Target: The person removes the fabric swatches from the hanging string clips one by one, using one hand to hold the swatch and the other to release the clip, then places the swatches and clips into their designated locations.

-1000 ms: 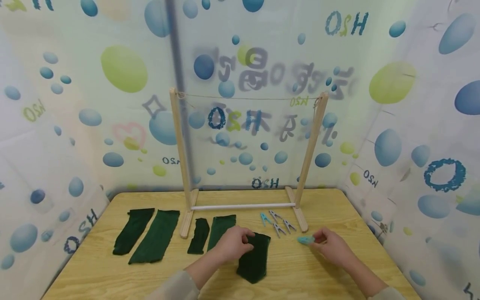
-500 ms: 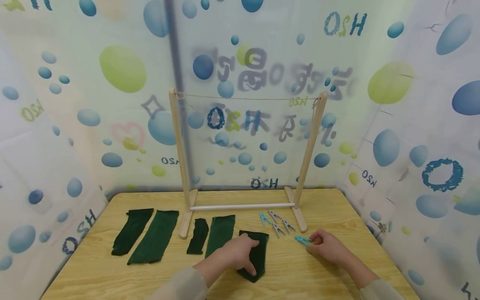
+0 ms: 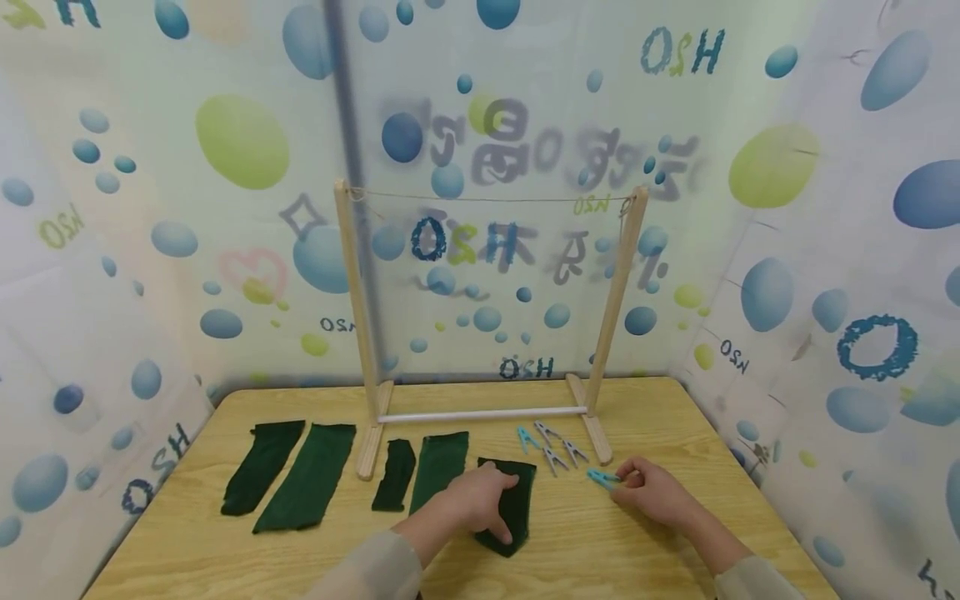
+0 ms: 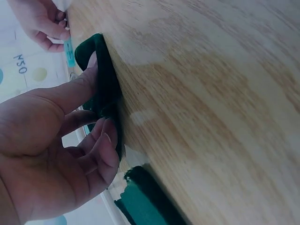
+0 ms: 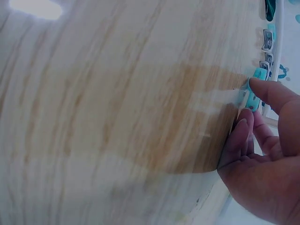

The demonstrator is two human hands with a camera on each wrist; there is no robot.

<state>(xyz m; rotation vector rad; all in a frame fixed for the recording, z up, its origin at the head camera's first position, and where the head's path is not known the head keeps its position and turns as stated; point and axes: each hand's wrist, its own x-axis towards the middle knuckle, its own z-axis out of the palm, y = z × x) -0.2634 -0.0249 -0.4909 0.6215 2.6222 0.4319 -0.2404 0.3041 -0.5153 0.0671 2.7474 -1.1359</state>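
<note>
My left hand is over a dark green piece of cloth right of the middle, thumb and fingers spread across it in the head view. Seen from the left wrist, the thumb and curled fingers grip the cloth from two sides, and its far edge bends up round the thumb. To the right, my right hand pinches a turquoise clothespin between thumb and fingers, low by the tabletop. Several loose clothespins, grey and one turquoise, lie between the cloth and the rack.
A wooden rack with a string tied across its top and a white bar below stands at the back. Several green cloth pieces lie in a row on the left of the wooden table. A patterned curtain hangs behind.
My left hand has moved down and right onto the dark green cloth, its thumb spreading to the lower edge. The right hand has shifted slightly left and turned the clothespin.
</note>
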